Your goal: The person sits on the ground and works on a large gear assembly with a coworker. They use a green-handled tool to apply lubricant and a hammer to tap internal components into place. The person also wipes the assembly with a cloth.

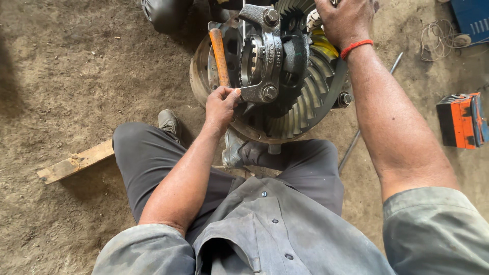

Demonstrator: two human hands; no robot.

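A heavy greasy differential gear assembly point(285, 76) with a large toothed ring gear point(305, 109) sits on the dirt floor between my knees. My left hand point(221, 104) grips the lower end of an orange-handled tool point(220, 56) that stands against the left side of the assembly, beside a bolted bearing cap point(265, 51). My right hand point(345, 20), with a red thread on the wrist, rests closed on the top of the assembly at the frame's upper edge; what it holds is hidden.
A wooden plank point(76, 162) lies on the floor at left. A long metal rod point(356, 137) lies to the right of the gear. An orange and black box point(461, 119) and a coil of cord point(440, 38) are at right. Another person's leg point(165, 12) shows at top.
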